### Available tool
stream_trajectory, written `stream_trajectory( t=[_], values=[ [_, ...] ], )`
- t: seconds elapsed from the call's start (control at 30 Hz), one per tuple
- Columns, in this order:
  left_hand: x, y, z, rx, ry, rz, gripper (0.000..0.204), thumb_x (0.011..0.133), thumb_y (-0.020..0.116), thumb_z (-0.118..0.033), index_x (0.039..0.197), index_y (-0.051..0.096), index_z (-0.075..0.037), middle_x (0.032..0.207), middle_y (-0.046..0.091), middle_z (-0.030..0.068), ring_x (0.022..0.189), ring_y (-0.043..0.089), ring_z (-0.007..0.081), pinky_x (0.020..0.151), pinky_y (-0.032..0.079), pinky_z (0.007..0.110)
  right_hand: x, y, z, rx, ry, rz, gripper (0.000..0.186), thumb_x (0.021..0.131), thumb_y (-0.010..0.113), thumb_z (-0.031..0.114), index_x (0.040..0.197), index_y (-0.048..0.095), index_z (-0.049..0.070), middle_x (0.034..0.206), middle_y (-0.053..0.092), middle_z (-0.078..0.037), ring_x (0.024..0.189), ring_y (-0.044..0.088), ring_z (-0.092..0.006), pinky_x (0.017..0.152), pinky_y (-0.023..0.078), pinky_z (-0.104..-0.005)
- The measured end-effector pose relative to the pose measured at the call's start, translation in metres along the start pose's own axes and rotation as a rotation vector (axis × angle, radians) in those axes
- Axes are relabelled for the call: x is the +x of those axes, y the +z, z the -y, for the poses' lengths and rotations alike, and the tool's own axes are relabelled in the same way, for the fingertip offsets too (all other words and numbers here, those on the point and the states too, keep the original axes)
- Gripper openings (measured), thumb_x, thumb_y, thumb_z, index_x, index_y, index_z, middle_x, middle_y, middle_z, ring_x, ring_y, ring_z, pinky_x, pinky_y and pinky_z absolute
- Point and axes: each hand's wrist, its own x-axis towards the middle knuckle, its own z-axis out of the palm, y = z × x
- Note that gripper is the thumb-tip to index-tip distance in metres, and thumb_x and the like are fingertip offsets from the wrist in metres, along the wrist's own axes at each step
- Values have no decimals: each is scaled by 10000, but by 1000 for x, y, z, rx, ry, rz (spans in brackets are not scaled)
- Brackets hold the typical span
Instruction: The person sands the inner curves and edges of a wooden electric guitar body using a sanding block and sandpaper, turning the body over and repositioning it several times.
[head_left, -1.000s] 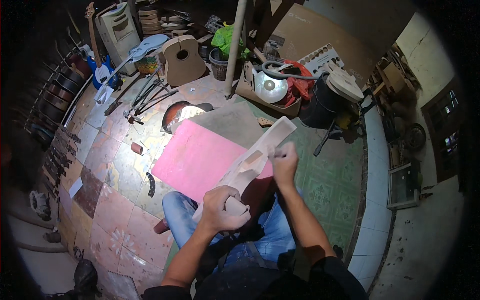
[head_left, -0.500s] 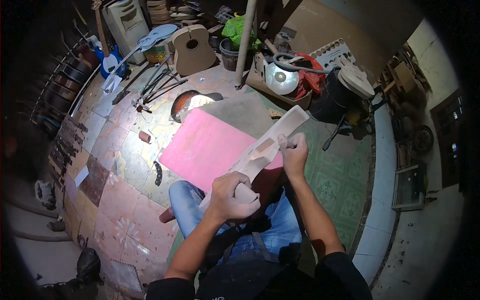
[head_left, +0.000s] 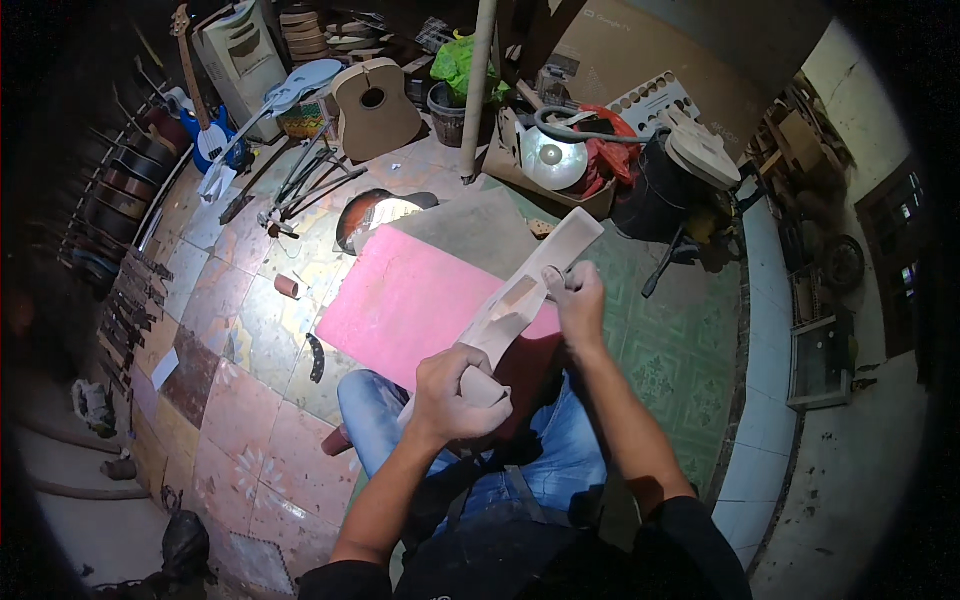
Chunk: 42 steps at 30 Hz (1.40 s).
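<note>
A pale, dusty wooden workpiece with a squarish recess rises diagonally from my lap over a pink board. My left hand is wrapped round its near end, with the fingers curled tightly. My right hand is closed against the right edge of the workpiece near the recess; whatever its fingers pinch is too small to make out. The pink board lies partly over a grey sheet in front of my knees.
Beyond the boards lie a sunburst instrument body and metal stands. A tan guitar body, blue guitar, cardboard box and black bucket stand farther back. A small cylinder rests on the tiles.
The whole view has shifted somewhat over the last second. My right hand has made small movements along the workpiece's edge, while my left hand has kept its grip on the near end.
</note>
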Motion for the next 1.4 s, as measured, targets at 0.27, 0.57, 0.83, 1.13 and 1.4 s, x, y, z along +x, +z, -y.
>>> stream_trajectory(
  t=[0.27,0.57,0.83,1.13,1.4],
  values=[
    [2,4,-6,26,1,26,327,630,805,-60,816,535,-65,673,669,67,607,692,154,579,548,278,4,-3,-17,95,69,26,424,793,840,178,733,439,55,657,439,-12,639,426,-137,576,388,-335],
    [5,8,-10,4,-120,-40,335,627,801,-62,827,532,-52,690,671,74,626,683,145,598,548,278,42,-20,43,-18,-275,-147,341,784,813,127,771,481,52,684,433,-39,648,426,-143,598,388,-312],
    [-6,14,-12,-22,-71,-20,344,634,796,-49,843,523,-43,698,672,81,622,677,137,594,549,276,39,-14,28,-92,69,15,490,731,910,243,775,470,30,787,510,-73,701,533,-175,637,468,-373],
    [3,24,-17,62,-8,-1,328,638,797,-52,828,530,-52,661,660,65,599,675,128,570,541,273,42,-7,24,-6,140,-144,968,644,956,265,1317,322,-21,1220,563,-223,1104,593,-305,936,509,-411],
    [-4,18,-15,62,-37,-12,336,639,804,-61,828,527,-54,666,664,68,611,681,134,584,543,272,68,-32,52,-27,5,-337,948,740,917,323,1409,342,-25,993,497,-35,918,493,-136,783,466,-321]
  ],
)
